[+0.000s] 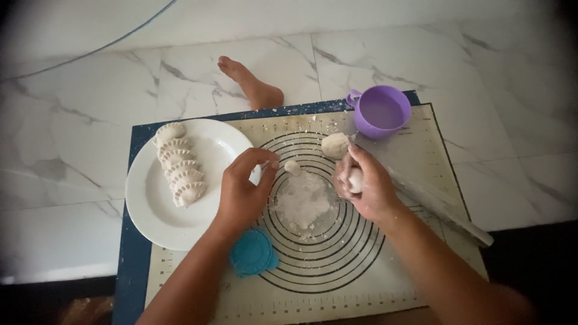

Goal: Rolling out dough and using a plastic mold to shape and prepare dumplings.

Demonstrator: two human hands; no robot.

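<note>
Marble floor, a ringed pastry mat (415,283) laid on it. Small dough bit (292,167) lies just right of the left hand (241,195), whose grip is pinched nearly closed, fingertips beside it, apart. Right hand (367,183) curls around a dough ball (355,179). Flour pile (303,201) sits between.

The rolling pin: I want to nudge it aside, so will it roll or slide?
The rolling pin looks round and smooth, so a sideways push would probably roll it. It lies on the flat mat, whose surface may grip slightly. It looks stiff, so it should move as one piece.
</note>
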